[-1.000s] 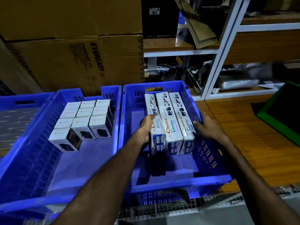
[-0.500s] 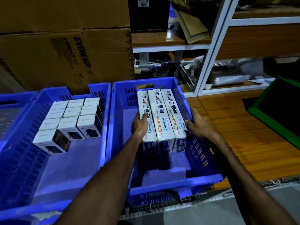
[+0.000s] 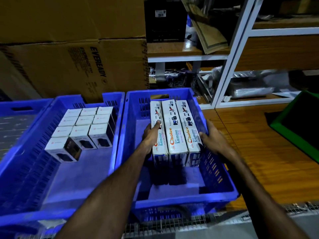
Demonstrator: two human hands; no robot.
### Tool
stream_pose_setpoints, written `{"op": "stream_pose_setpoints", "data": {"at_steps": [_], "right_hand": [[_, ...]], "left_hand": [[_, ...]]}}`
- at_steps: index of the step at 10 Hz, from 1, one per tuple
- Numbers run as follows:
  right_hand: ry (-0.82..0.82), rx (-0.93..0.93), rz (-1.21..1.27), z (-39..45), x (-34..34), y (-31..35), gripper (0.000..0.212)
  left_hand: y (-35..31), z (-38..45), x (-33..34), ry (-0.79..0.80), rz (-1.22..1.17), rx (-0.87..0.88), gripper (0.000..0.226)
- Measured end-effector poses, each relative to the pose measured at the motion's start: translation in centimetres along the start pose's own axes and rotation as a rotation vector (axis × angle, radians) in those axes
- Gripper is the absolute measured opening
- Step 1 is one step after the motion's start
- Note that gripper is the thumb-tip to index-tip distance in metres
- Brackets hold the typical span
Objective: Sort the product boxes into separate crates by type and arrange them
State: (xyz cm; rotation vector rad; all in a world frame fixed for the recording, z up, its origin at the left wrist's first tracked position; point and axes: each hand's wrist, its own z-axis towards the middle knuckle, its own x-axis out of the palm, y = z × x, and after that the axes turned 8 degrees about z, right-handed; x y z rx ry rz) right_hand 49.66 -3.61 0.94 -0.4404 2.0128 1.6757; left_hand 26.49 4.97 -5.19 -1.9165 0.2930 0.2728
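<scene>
From the head camera, three long white cardboard "Choice Lumino" boxes [image 3: 175, 128] lay side by side, touching, in the right-hand blue plastic crate [image 3: 222, 180], their long axes running away from the person toward the crate's far wall, with their far ends close to it. The left hand [image 3: 151, 135] pressed flat against the outer side of the leftmost box, its fingers [image 3: 156, 125] stretched along the box top. The right hand [image 3: 213, 138] pressed against the outer side of the rightmost box, between that box and the crate's right wall. Both hands were spread open rather than curled, squeezing the trio between them as one block.

Because the boxes lay lengthwise ahead of both hands, any next push would probably run along that axis or sideways toward the right wall. Neither hand was clearly nearer.

In the neighbouring left blue plastic crate [image 3: 34, 169], small white-topped cartons [image 3: 82, 130] stood in tidy rows at the far end, well apart from the hands.
</scene>
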Motion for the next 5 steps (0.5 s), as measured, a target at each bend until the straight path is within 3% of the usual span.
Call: {"op": "stream_pose_setpoints", "data": {"at_steps": [1,2,4,5], "right_hand": [[-0.008,-0.005,0.031,-0.2,0.0,-0.1,0.054],[-0.014,-0.007,0.073,-0.4,0.1,-0.2,0.057],[-0.008,-0.045,-0.122,-1.9,-0.6,0.5,0.061],[-0.152,-0.124,-0.325,-4.5,-0.6,0.5,0.061]], "left_hand": [[0.6,1.2,-0.6,-0.002,0.061,-0.015,0.090],[-1.1,-1.1,-1.5,-0.015,0.129,-0.002,0.093],[-4.1,-6.8,-3.8,-0.084,0.158,0.209,0.067],[-4.0,-10.7,-5.6,-0.022,0.223,0.373,0.059]]}}
